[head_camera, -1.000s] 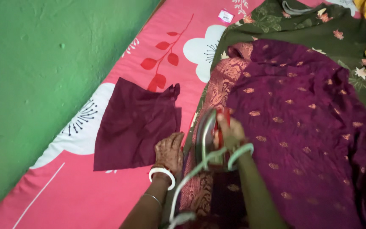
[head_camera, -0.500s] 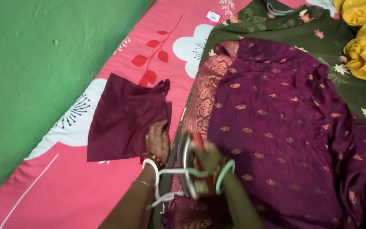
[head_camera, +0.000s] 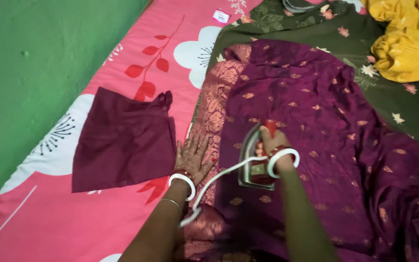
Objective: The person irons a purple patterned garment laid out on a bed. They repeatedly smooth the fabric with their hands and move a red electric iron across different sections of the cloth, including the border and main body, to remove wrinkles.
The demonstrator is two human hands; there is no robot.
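My right hand (head_camera: 273, 143) grips the red handle of a metal clothes iron (head_camera: 251, 162), which rests flat on a purple sari with gold motifs (head_camera: 316, 121). A white cord (head_camera: 209, 187) trails from the iron toward me. My left hand (head_camera: 193, 156) lies flat, fingers spread, on the sari's woven pink-gold border (head_camera: 214, 109), beside a folded maroon cloth (head_camera: 122, 140). Both wrists carry white bangles.
Everything lies on a pink floral mattress (head_camera: 64, 208) next to a green wall (head_camera: 30, 58). A dark green flowered fabric (head_camera: 403, 102) is spread under the sari at the right, with a crumpled yellow cloth (head_camera: 406, 41) on it at the top right.
The iron has slid to the right onto the purple body of the sari. My left hand went from the maroon cloth's edge to lying flat on the border. The view shifted.
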